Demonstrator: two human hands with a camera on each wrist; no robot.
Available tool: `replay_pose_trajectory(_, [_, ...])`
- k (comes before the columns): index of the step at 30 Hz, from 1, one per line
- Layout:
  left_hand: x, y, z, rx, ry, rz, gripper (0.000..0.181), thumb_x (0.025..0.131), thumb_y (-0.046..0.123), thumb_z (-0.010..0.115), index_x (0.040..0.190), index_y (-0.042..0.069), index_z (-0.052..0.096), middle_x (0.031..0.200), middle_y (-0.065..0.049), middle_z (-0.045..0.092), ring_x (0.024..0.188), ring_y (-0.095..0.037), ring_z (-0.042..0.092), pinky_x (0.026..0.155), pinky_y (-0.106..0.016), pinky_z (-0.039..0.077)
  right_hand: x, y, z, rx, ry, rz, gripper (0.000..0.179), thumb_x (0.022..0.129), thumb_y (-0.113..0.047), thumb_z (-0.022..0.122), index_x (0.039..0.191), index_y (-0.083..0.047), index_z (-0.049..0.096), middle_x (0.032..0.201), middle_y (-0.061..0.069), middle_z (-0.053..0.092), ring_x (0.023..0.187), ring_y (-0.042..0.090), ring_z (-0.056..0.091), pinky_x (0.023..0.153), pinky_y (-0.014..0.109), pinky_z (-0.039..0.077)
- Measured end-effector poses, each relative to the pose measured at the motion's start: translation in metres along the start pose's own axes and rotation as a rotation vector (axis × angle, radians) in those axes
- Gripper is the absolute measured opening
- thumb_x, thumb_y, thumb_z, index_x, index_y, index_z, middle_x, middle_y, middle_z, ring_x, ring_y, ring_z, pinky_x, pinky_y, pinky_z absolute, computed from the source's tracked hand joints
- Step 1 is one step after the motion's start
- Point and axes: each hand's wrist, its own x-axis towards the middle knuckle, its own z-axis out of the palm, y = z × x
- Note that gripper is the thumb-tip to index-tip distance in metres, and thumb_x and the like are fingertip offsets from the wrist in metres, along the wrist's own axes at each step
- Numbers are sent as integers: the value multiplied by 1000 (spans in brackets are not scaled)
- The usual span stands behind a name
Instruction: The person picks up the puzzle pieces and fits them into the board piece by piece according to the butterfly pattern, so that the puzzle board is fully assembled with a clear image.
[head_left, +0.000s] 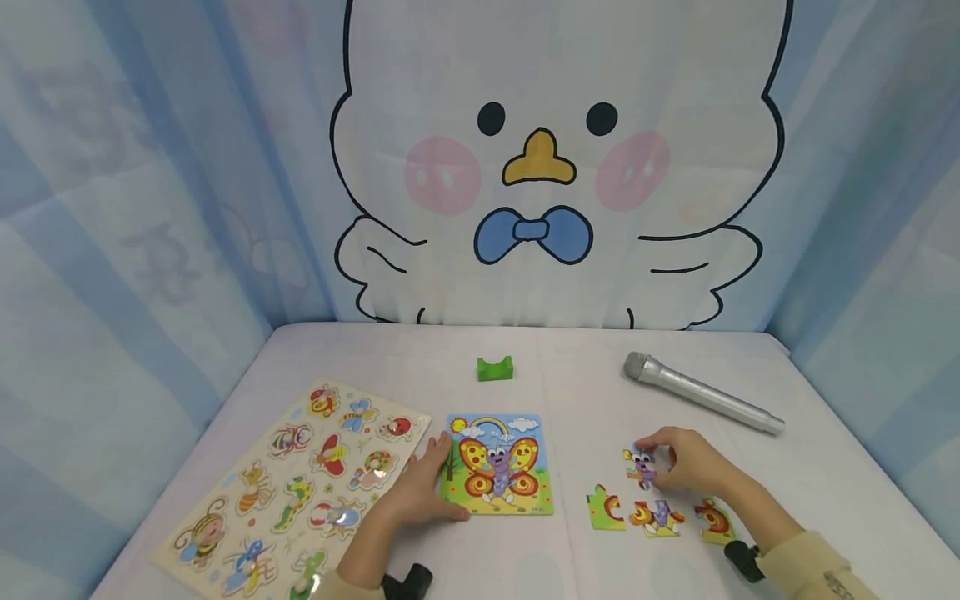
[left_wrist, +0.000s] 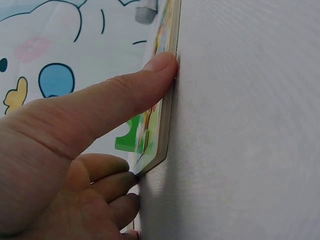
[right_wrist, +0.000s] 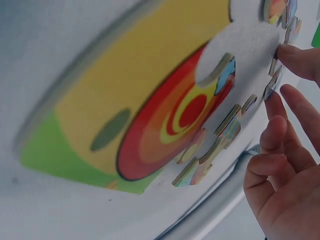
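My left hand (head_left: 422,492) lies at the left side of a square butterfly puzzle (head_left: 501,463). Its thumb (left_wrist: 161,65) presses along the near edge, and the other fingers rest by the left edge and corner. To the right, my right hand (head_left: 693,460) pinches a small jigsaw piece (head_left: 642,468) with a purple butterfly head between thumb and index finger, low over the tabletop. Loose pieces lie near it: a green-and-orange one (head_left: 603,510), a purple-bodied one (head_left: 658,518) and a spiral-wing one (head_left: 716,521), which looms large in the right wrist view.
A cream board (head_left: 258,475) of insect pictures lies at the left, partly under my left forearm. A green notched block (head_left: 495,369) stands behind the puzzle. At the back right lies a silver microphone (head_left: 708,395). Blue-and-white curtains (head_left: 135,208) border the white table.
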Motion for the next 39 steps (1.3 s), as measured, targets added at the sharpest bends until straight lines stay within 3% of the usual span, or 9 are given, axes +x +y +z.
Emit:
replay_pose_trajectory(7, [0, 1, -1, -2, 1, 4, 109, 60, 23, 85, 142, -5, 19, 148, -22, 17, 137, -37, 8, 109, -54, 1, 3, -2, 1, -41, 12, 3, 53, 61, -9, 81, 110, -4, 64, 103, 6, 60, 89, 23, 54, 77, 43, 51])
replay_pose_trajectory(13, [-1, 1, 0, -9, 3, -7, 109, 59, 22, 85, 143, -4, 20, 148, -21, 17, 137, -37, 8, 109, -54, 2, 11, -10, 0, -54, 32, -44, 50, 62, -11, 79, 110, -6, 65, 101, 2, 60, 85, 19, 53, 72, 36, 51])
replay_pose_trajectory(20, [0, 1, 0, -3, 1, -4, 109, 60, 24, 85, 143, -4, 19, 148, -21, 17, 137, -37, 8, 109, -54, 2, 22, -29, 4, -27, 26, -116, 48, 62, -11, 79, 108, -4, 66, 93, -3, 59, 73, 16, 44, 57, 24, 40])
replay_pose_trajectory(32, [-1, 0, 0, -7, 2, -4, 110, 60, 25, 85, 143, -3, 19, 149, -21, 17, 137, -37, 8, 109, -54, 2, 41, -60, 21, -5, -20, -212, 45, 63, -12, 77, 106, -6, 68, 93, -3, 59, 75, 16, 46, 60, 25, 43])
replay_pose_trajectory(39, [0, 0, 0, -1, 4, -17, 110, 60, 26, 84, 144, -2, 19, 149, -20, 16, 137, -37, 7, 109, -54, 2, 52, -82, 36, 18, -41, -269, 39, 63, -12, 76, 101, -9, 69, 95, -4, 61, 84, 17, 52, 69, 30, 47])
